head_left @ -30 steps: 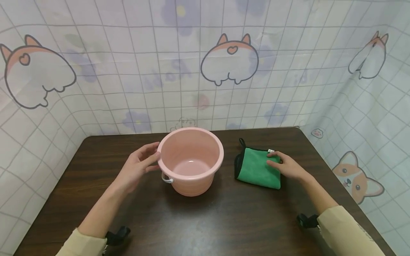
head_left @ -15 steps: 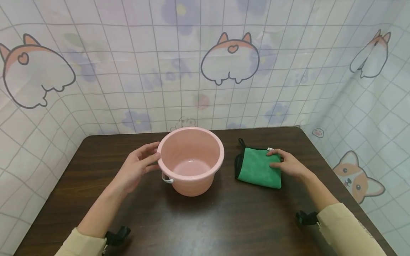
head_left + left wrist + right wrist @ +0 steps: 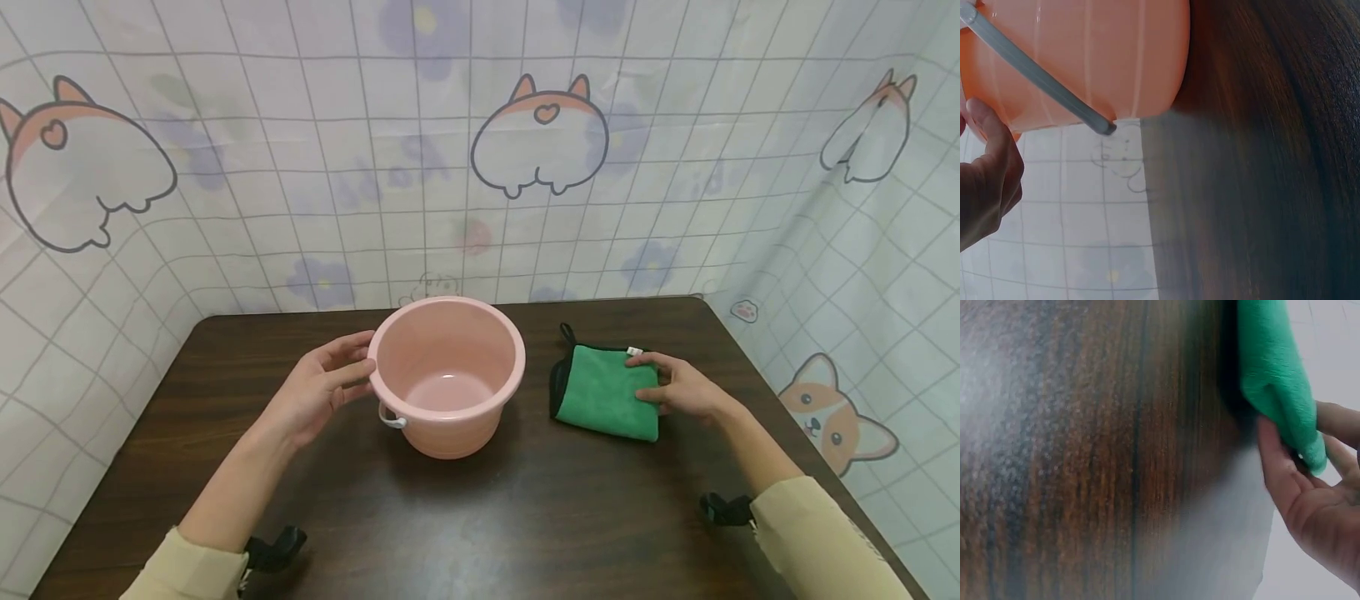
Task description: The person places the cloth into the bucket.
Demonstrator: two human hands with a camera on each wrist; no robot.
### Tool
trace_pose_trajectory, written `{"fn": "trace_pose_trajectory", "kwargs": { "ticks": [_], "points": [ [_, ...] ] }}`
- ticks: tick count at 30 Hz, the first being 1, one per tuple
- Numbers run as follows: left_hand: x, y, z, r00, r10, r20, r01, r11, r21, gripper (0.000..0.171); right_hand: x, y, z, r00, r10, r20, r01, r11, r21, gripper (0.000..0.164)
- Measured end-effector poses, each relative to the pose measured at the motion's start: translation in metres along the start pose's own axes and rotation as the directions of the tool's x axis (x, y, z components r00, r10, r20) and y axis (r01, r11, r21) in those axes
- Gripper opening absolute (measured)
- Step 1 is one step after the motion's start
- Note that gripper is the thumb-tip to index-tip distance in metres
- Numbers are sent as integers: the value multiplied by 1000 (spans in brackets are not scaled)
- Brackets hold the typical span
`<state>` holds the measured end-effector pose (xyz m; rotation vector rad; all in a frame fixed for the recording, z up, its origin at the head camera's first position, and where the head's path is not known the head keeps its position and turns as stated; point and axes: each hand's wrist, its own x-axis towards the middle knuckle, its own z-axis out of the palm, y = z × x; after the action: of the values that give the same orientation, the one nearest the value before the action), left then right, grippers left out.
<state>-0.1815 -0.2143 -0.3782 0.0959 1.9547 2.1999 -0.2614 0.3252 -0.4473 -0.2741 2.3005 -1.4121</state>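
A pink plastic bucket (image 3: 450, 433) stands upright on the dark wooden table; its grey-white handle (image 3: 1041, 75) hangs down the side. At the bucket's left rim is my left hand (image 3: 315, 387), thumb tip and fingertips against the lip, fingers loosely bent. To the right lies a folded green cleaning cloth (image 3: 603, 392) with black edging, a hanging loop and a small white tag. My right hand (image 3: 686, 390) pinches its right edge. In the right wrist view, the cloth's edge (image 3: 1279, 381) sits between the fingers of my right hand (image 3: 1322, 506).
The dark table (image 3: 480, 533) has a patterned sheet (image 3: 420, 208) with grid lines and cartoon dogs behind it and along both sides. Black wrist straps with mounts (image 3: 276, 550) show below both hands, near the beige sleeves.
My right hand's thumb has slid slightly right toward the cloth's edge. The left hand, the bucket and the cloth stay nearly where they were.
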Motion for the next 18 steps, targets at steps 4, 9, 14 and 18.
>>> {"fn": "trace_pose_trajectory", "kwargs": {
  "ticks": [4, 9, 14, 18],
  "points": [
    [-1, 2, 0, 1000, -16, 1, 16, 1000, -23, 60, -1, -2, 0, 1000, -12, -29, 12, 1000, 16, 60],
    [-1, 1, 0, 1000, -19, 3, 19, 999, -31, 62, -3, -7, 0, 999, -26, -38, 24, 999, -42, 51],
    [-1, 0, 0, 1000, -19, 0, 19, 999, -28, 62, -3, -12, 1, 999, -15, -37, 12, 998, -68, 49],
    [-1, 0, 0, 1000, -17, 1, 17, 1000, -22, 62, -3, -11, 1, 1000, -14, -20, 13, 998, -54, 53]
  ]
}}
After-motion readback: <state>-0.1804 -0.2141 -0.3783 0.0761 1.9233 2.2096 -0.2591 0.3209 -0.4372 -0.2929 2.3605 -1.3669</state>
